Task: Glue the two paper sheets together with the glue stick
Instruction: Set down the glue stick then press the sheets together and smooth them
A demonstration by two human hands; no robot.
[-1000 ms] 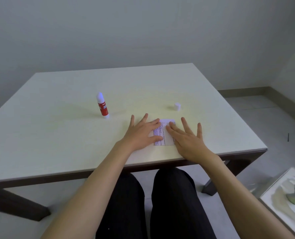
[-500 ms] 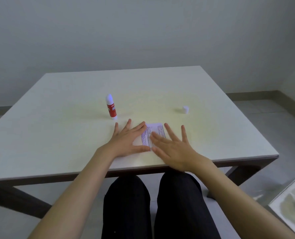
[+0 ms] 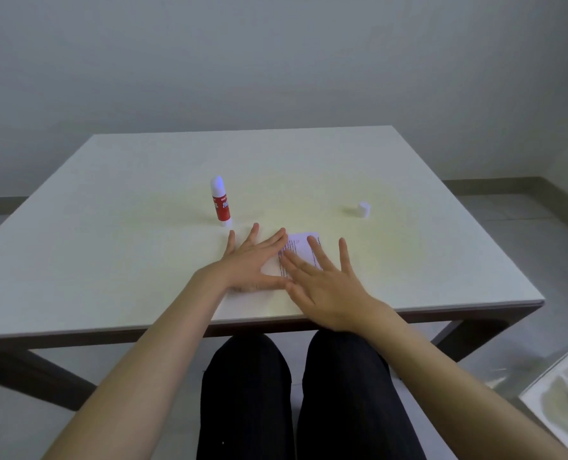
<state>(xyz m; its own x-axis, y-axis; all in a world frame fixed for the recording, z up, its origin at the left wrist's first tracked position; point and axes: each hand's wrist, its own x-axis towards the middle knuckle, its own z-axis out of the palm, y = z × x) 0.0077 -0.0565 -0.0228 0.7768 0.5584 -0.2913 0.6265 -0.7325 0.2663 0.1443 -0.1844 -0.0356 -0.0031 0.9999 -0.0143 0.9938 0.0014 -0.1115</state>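
Flat hands (image 3: 322,287) — on paper (image 3: 300,249)

Head view: you look forward and down, near the table (image 3: 110,247), wall beyond.
Views: only one.

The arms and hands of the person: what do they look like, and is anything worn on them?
Both forearms are bare, with no sleeves in view. The left hand and the right hand wear no gloves, and no rings, watch or bracelets can be seen. No markings show on them.
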